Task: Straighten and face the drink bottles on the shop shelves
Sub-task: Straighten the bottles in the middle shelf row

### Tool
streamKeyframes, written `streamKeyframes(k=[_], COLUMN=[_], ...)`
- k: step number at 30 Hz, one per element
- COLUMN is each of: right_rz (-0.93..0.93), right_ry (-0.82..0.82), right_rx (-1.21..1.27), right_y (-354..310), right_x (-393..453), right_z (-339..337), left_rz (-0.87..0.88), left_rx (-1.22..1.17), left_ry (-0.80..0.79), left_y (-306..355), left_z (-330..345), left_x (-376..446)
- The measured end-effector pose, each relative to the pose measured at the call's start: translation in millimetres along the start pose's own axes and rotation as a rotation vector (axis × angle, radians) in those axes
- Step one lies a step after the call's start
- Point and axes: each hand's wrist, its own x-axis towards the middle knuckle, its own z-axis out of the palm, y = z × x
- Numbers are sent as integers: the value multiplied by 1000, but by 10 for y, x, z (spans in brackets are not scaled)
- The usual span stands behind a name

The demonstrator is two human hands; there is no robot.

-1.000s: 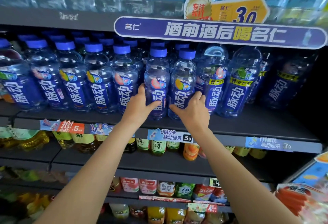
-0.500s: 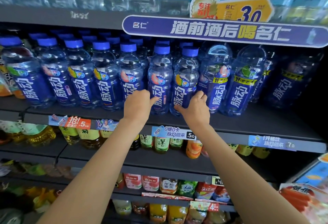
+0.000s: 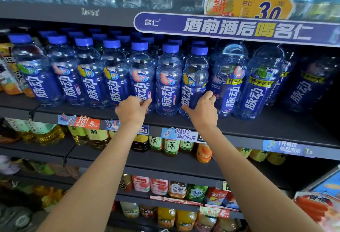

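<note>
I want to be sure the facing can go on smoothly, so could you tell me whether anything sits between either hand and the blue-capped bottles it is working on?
Nothing visible does. The left hand already grips one blue-capped bottle low down, and the right hand grips another.

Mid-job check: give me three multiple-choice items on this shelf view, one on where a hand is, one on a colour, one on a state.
1. Where is the right hand?
A. On the lower tea shelf
B. At the base of a clear blue-labelled drink bottle
C. On the purple banner

2. What colour are the round plastic caps of the front-row bottles?
A. Blue
B. Red
C. White

3. How does the left hand stand?
A. Hanging idle below the shelf
B. Flat on a price tag
C. Fingers curled at a neighbouring blue-labelled bottle

Answers: 1 B, thumb and fingers wrap its base; 2 A, every front cap is blue; 3 C, fingertips touch its label.
</note>
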Motion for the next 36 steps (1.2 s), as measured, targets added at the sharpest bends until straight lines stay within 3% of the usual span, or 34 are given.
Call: streamKeyframes(k=[6, 12, 14, 18, 20, 23, 25, 32, 36], right_rz=[-22, -125, -174, -117, -34, 11, 50, 15, -16], right_ry=[-12, -119, -18, 394, 359, 138, 106, 177, 503], right_rx=[-43, -8, 130, 251, 191, 115, 160, 317, 362], right_y=[22, 112, 243, 459, 508, 513, 507, 702, 1019], right_x=[2, 32, 26, 112, 210, 322, 380, 331, 384], right_z=[-25, -278, -415, -659, -697, -662, -631, -681, -997], left_rz=[3, -15, 41, 435, 523, 635, 646, 476, 310], left_rx=[150, 113, 90, -99, -175, -210, -186, -189, -306], left_ry=[188, 237, 317, 499, 440, 299, 177, -34, 7], left_y=[-1, 69, 114, 477, 757, 1074, 1186, 1514, 1733], left_z=[115, 160, 143, 173, 233, 330, 410, 808, 919], left_x=[-87, -143, -210, -448, -540, -633, -668, -809, -813])
